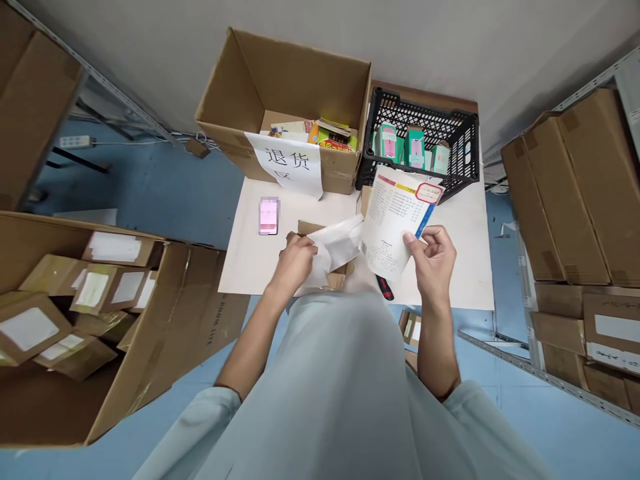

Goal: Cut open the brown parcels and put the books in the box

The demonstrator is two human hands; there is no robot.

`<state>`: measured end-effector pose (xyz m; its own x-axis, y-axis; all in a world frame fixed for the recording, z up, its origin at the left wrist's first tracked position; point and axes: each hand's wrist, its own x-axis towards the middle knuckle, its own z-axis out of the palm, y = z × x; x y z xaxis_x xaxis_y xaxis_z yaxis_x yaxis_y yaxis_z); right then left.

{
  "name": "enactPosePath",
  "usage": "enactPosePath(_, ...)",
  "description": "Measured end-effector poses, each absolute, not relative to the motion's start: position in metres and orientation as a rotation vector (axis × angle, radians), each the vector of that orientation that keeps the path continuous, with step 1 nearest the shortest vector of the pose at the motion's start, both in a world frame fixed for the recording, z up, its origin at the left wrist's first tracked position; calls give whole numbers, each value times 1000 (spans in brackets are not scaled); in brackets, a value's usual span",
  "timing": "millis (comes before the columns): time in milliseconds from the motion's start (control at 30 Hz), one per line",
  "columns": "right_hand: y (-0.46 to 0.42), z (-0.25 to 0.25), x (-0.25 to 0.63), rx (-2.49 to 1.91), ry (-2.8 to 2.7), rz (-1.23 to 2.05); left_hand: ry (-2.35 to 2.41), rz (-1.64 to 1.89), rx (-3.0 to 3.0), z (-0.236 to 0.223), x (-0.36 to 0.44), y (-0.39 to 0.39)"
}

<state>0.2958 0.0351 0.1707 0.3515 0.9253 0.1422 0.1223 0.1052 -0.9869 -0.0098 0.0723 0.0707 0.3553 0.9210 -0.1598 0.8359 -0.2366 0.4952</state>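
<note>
On the table (pixel 467 260), behind the booklet (pixel 393 217), a crate (pixel 371 162) (boxes (pixel 415 147) inside) stands right of a carton (pixel 340 172).

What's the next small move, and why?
Probably have the left hand move the white wrapping aside: the right hand holds the booklet up by its edge, and the wrapping partly covers the small brown carton on the table.

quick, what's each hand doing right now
Left hand: curled beside the white wrapping; what it grips cannot be told.
Right hand: closed, holding the booklet.
</note>
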Motion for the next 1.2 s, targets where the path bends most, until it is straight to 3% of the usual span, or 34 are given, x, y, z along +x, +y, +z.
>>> enactPosePath(233, 47, 114, 249, -1314, -1044, 1192, 1336, 432, 1774, 34, -6, 62)
enactPosePath(567, 60, 13, 207, -1489, -1275, 1357, 1472, 865, 1400, 65, -45, 44)
enactPosePath(800, 44, 53, 217, -1338, -1124, 1397, 1551, 904, 1176, 67, -40, 43)
enactPosePath(1000, 37, 105, 248, -1260, -866, 1388, 1223, 861, 930, 89, -18, 51)
enactPosePath(1200, 42, 110, 266, -1305, -813, 1243, 1195, 898, 947, 117, 5, 63)
